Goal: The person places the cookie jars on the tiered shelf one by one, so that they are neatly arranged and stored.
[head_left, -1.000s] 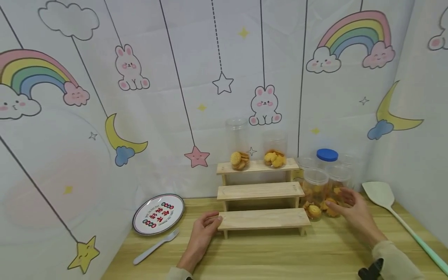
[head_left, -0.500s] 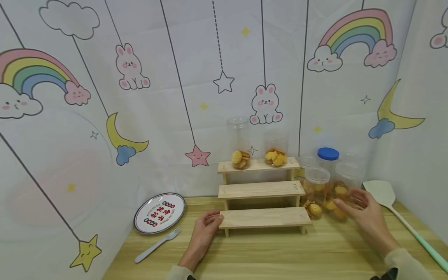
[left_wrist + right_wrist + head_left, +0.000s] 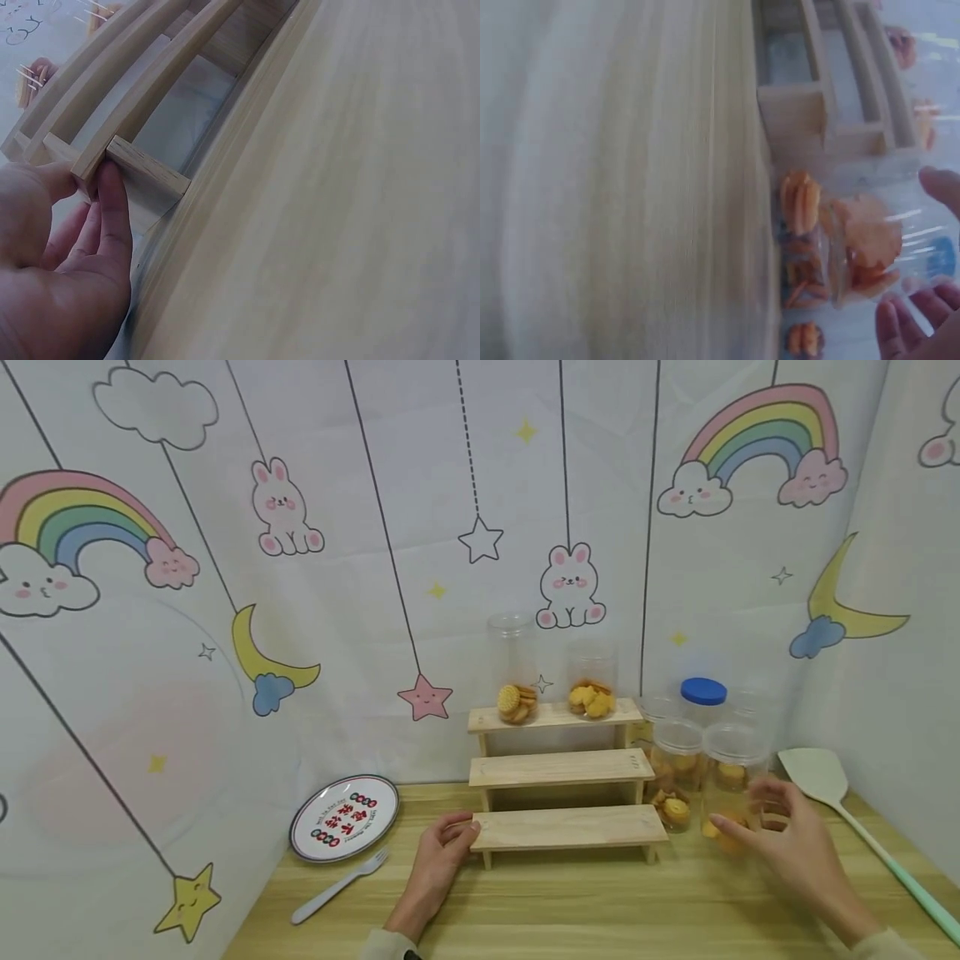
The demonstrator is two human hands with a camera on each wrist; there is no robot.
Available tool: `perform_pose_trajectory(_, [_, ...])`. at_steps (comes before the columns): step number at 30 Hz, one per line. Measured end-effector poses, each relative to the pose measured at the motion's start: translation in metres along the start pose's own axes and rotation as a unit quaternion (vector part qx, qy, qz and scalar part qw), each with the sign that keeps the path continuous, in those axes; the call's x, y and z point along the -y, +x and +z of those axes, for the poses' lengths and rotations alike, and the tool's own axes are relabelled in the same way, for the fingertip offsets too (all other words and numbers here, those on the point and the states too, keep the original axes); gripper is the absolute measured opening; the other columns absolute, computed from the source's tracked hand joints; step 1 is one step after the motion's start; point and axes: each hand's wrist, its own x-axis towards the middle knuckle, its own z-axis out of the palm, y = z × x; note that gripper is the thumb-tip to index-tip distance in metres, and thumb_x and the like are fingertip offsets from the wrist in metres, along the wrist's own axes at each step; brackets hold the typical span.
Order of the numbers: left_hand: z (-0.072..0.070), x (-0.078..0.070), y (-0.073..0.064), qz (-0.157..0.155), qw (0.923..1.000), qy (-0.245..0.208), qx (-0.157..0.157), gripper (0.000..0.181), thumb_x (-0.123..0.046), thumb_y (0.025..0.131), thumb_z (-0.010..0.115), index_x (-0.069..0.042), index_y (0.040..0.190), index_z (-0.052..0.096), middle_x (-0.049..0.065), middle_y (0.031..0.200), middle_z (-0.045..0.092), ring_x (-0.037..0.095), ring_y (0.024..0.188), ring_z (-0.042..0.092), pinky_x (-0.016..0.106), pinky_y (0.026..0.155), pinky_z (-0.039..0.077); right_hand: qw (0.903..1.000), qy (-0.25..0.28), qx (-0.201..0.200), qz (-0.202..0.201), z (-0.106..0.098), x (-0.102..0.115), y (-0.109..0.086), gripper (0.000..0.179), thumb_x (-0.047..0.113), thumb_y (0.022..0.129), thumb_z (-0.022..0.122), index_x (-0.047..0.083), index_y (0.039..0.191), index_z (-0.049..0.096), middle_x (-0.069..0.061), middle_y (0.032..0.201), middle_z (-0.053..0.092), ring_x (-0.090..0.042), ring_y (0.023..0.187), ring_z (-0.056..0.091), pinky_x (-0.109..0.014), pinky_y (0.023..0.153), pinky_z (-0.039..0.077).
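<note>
A three-step wooden display rack point(image 3: 570, 828) stands on the table against the back wall. At the left end of its lowest step, my left hand point(image 3: 431, 870) pinches the board between thumb and fingers, plain in the left wrist view point(image 3: 75, 262). To the right of the rack, my right hand point(image 3: 798, 852) holds a clear jar point(image 3: 733, 777) with yellow biscuits at its bottom, thumb on one side and fingers on the other. The jar looks blurred low down. Beside it stands another clear biscuit jar point(image 3: 675, 777). The right wrist view shows orange-brown biscuits point(image 3: 866, 232) through the held jar.
A tall biscuit jar point(image 3: 512, 668) and a shorter one point(image 3: 592, 681) stand on the top step. Behind the right-hand jars rises one with a blue lid point(image 3: 703, 692). A pale spatula point(image 3: 817, 777) lies at far right; a plate point(image 3: 345, 818) and fork point(image 3: 341, 887) lie left.
My right hand has drawn the jar out from the group, to the right and then toward me. My left hand keeps its hold on the rack, which stays in place.
</note>
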Motion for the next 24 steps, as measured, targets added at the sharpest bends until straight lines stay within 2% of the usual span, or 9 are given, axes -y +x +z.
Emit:
perform_pose_trajectory(3, [0.0, 0.001, 0.0, 0.001, 1.0, 0.001, -0.001, 0.052, -0.026, 0.106, 0.073, 0.005, 0.145, 0.059, 0.011, 0.122, 0.076, 0.007, 0.101, 0.067, 0.023, 0.082, 0.058, 0.9998, 0.007, 0.01, -0.015, -0.002, 0.01, -0.009, 0.073, 0.042, 0.091, 0.09, 0.007, 0.142, 0.051, -0.015, 0.137, 0.059, 0.014, 0.1, 0.049, -0.009, 0.075, 0.05])
perform_pose_trajectory(10, [-0.001, 0.001, 0.0, 0.001, 0.9999, -0.013, 0.008, 0.052, -0.024, 0.107, 0.071, 0.007, 0.146, 0.057, 0.019, 0.128, 0.073, 0.01, 0.102, 0.07, 0.025, 0.083, 0.06, 0.9968, 0.048, 0.045, -0.046, 0.009, 0.05, -0.02, 0.062, 0.036, 0.098, 0.083, 0.01, 0.145, 0.052, -0.003, 0.133, 0.06, 0.005, 0.103, 0.059, -0.016, 0.08, 0.057])
perform_pose_trajectory(15, [0.0, 0.0, -0.001, 0.002, 0.9998, -0.019, 0.008, 0.052, -0.024, 0.107, 0.071, 0.007, 0.146, 0.056, 0.018, 0.127, 0.073, 0.01, 0.102, 0.07, 0.025, 0.083, 0.06, 0.9914, 0.054, 0.068, -0.097, 0.031, 0.081, -0.021, 0.054, 0.035, 0.1, 0.08, 0.013, 0.143, 0.056, -0.005, 0.127, 0.067, -0.001, 0.109, 0.062, -0.024, 0.084, 0.058])
perform_pose_trajectory(20, [0.002, -0.002, -0.004, 0.007, 0.9997, -0.022, 0.006, 0.05, -0.021, 0.107, 0.07, 0.009, 0.145, 0.056, 0.02, 0.126, 0.073, 0.01, 0.101, 0.069, 0.024, 0.083, 0.06, 0.9851, 0.065, 0.087, -0.133, 0.06, 0.106, -0.013, 0.057, 0.04, 0.1, 0.08, 0.016, 0.146, 0.057, -0.004, 0.129, 0.071, -0.015, 0.108, 0.066, -0.032, 0.088, 0.059])
perform_pose_trajectory(24, [0.001, -0.001, -0.004, 0.011, 0.9996, -0.022, 0.012, 0.051, -0.021, 0.108, 0.07, 0.009, 0.146, 0.055, 0.02, 0.126, 0.073, 0.01, 0.102, 0.068, 0.025, 0.084, 0.06, 0.9799, 0.092, 0.099, -0.147, 0.084, 0.127, -0.002, 0.061, 0.041, 0.097, 0.083, 0.016, 0.146, 0.058, -0.005, 0.132, 0.072, -0.018, 0.11, 0.07, -0.03, 0.09, 0.06])
